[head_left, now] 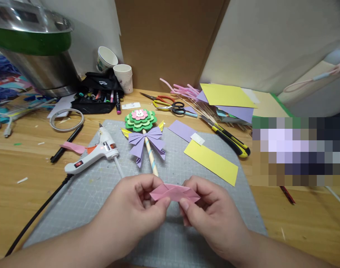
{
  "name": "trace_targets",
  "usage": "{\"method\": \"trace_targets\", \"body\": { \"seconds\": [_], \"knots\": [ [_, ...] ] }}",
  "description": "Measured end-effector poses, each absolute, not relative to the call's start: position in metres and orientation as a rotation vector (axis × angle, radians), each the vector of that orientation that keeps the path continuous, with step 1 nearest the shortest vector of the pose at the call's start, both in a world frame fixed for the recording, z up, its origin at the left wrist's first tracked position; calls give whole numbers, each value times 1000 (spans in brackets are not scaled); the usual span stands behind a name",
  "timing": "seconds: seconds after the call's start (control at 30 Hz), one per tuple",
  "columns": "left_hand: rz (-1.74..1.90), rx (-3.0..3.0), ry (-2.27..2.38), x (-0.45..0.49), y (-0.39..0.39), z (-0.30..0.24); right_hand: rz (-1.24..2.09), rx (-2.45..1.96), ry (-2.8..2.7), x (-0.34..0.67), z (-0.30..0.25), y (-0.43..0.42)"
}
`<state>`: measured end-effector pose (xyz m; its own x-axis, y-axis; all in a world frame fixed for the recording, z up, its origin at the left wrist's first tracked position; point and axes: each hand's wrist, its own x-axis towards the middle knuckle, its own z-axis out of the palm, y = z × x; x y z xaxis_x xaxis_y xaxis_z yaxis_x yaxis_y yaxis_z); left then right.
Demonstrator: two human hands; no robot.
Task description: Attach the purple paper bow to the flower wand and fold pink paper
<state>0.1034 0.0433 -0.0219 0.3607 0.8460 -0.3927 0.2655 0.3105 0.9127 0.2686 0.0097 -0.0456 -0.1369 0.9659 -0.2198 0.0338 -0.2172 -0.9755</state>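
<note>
A folded piece of pink paper (174, 191), pointed at both ends, is held between my two hands above the cutting mat. My left hand (139, 208) pinches its left part, thumb in front and fingers curled behind. On the right part, my right hand (211, 214) has the same kind of pinch. Just beyond them lies a paper flower (140, 120) with green layers and a rabbit face, on a striped stick (151, 156) with a purple paper bow (146, 139). The stick's lower end is hidden behind my hands.
A white glue gun (94, 154) lies left on the grey cutting mat (103, 204). Right of the flower are yellow paper (211, 162), purple paper (182, 130) and a utility knife (225, 136). Scissors (167, 106), a black pen case (97, 96) and paper cups (124, 78) stand farther back.
</note>
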Motion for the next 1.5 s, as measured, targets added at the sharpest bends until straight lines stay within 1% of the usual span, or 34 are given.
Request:
{"method": "trace_targets", "body": {
  "seconds": [0.13, 0.27, 0.33, 0.43, 0.5, 0.57, 0.63, 0.7, 0.77, 0.83, 0.97, 1.1, 1.37, 1.5],
  "knots": [
    [516, 1204, 1201, 103, 46, -22, 1433, -1335, -1167, 272, -45, 13],
    [567, 1255, 1218, 100, 48, -24, 1517, -1287, -992, 275, -46, 17],
    [716, 1466, 1206, 97, 47, -27, 1644, -1201, -849, 276, -47, 19],
    [949, 1962, 1051, 93, 44, -31, 1987, -1035, -624, 276, -48, 21],
    [975, 2171, 926, 90, 43, -31, 2212, -942, -532, 275, -49, 22],
    [933, 2158, 899, 90, 43, -28, 2260, -947, -558, 274, -50, 22],
    [864, 1976, 983, 91, 45, -24, 2040, -1080, -714, 274, -49, 21],
    [785, 1741, 1110, 94, 45, -21, 1656, -1195, -991, 274, -48, 19],
    [717, 1568, 1179, 97, 45, -20, 1332, -1206, -1315, 274, -46, 16],
    [660, 1504, 1178, 100, 44, -21, 1177, -1179, -1553, 273, -44, 13],
    [594, 1537, 1212, 104, 42, -23, 1080, -1283, -1617, 272, -46, 9],
    [590, 1718, 1215, 102, 41, -26, 1011, -1289, -1695, 272, -46, 8],
    [677, 2149, 896, 97, 37, -30, 802, -1146, -1973, 270, -41, 10],
    [721, 2169, 857, 98, 37, -28, 761, -1125, -1994, 271, -40, 10]
  ]
}}
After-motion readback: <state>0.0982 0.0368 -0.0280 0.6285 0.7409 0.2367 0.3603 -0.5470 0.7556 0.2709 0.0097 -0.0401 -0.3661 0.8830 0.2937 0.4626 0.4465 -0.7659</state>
